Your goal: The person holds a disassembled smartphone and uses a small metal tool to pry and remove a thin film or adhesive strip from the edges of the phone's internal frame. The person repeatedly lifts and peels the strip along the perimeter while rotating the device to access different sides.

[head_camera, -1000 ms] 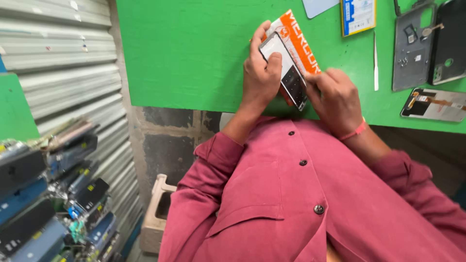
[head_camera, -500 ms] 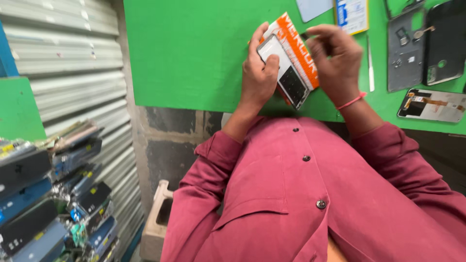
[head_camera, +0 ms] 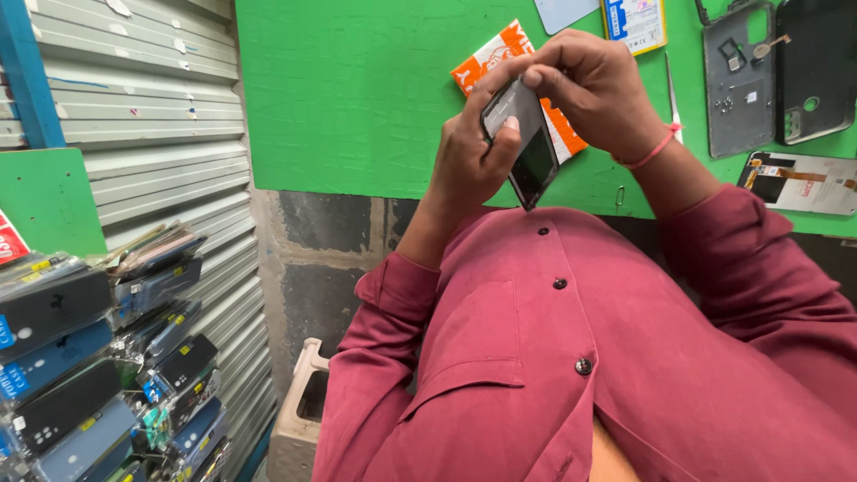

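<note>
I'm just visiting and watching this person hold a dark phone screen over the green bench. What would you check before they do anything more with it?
1. Left hand has a firm hold on the dark phone screen: ok, fingers wrap its lower edge.
2. Right hand steadies the top: ok, fingertips sit on its upper end.
3. Screen lifted off the orange and white box: ok, it is tilted up in the air.
4. Glass free of cracks: cannot tell, the surface only shows reflections.
5. Loose parts out of the way: ok, the grey phone frame and black back cover lie to the right on the green bench.
</note>
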